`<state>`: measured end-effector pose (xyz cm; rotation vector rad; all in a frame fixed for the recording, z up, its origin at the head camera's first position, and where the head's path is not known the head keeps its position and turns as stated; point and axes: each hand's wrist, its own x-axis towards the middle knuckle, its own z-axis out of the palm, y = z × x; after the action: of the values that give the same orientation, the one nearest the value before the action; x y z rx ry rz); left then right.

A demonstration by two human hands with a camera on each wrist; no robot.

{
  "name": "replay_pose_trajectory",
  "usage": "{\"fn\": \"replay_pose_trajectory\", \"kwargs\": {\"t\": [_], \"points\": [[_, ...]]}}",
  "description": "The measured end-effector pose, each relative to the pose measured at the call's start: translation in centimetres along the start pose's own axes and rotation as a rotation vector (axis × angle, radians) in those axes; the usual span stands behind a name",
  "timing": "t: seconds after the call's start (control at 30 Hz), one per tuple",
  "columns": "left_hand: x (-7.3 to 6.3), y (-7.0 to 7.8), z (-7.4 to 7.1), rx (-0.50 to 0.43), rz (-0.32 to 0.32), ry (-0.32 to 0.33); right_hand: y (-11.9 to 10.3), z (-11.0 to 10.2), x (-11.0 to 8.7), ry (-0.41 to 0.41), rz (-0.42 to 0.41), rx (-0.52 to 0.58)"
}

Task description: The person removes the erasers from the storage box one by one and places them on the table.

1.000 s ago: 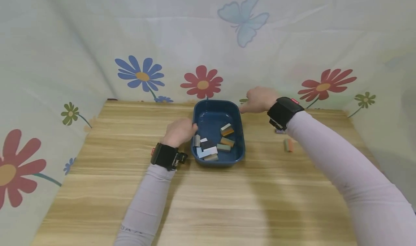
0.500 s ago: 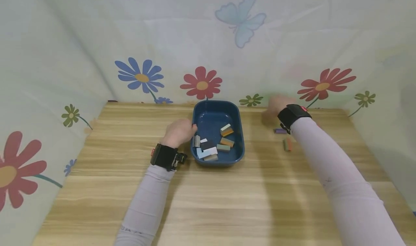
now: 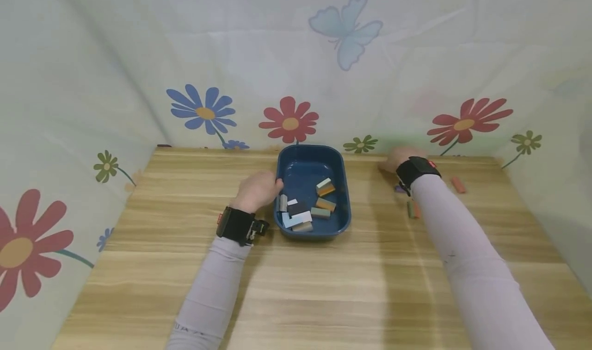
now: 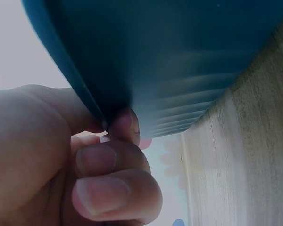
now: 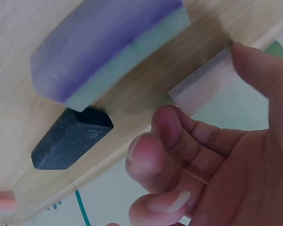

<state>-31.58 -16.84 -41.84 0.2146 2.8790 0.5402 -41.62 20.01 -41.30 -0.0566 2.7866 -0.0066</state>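
Note:
My left hand (image 3: pixel 259 189) pinches the left rim of a dark blue bin (image 3: pixel 296 172); the left wrist view shows the thumb on one side of the rim and fingers curled at its outer wall (image 4: pixel 170 56). Several small blocks lie in the bin, among them white, black and two-tone ones (image 3: pixel 320 213). To the right, near the wall, my right hand (image 3: pixel 403 157) is low over the table, thumb and fingers spread around a pale block (image 5: pixel 203 82). Whether they press on it cannot be made out. Beside it lie a purple-and-mint block (image 5: pixel 108 47) and a black block (image 5: pixel 70 139).
On the wooden table (image 3: pixel 296 298), a green-and-orange block (image 3: pixel 413 209) lies by my right forearm. A red-orange block (image 3: pixel 458 184) is farther right. A flower-printed cloth (image 3: pixel 240 41) stands behind the table and along both sides.
My right hand has gone from the bin's right edge to the right, down to the blocks near the wall. The left hand stays on the rim and the bin's contents look unchanged.

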Motion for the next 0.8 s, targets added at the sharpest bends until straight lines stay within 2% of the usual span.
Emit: {"fn": "replay_pose_trajectory", "kwargs": {"t": [0.13,0.43,0.63,0.8], "points": [[-0.1,0.3,-0.1,0.010,0.002,-0.007,0.3,0.3,-0.2,-0.026,0.016,0.011],[-0.1,0.2,-0.2,0.020,-0.004,-0.005,1.0,1.5,1.4,0.032,0.007,0.005],[0.1,0.3,-0.2,0.017,0.010,-0.008,0.8,1.5,0.9,0.066,0.021,0.002],[0.1,0.1,0.0,0.005,0.005,-0.013,0.2,1.1,0.0,0.119,-0.001,-0.012]]}}
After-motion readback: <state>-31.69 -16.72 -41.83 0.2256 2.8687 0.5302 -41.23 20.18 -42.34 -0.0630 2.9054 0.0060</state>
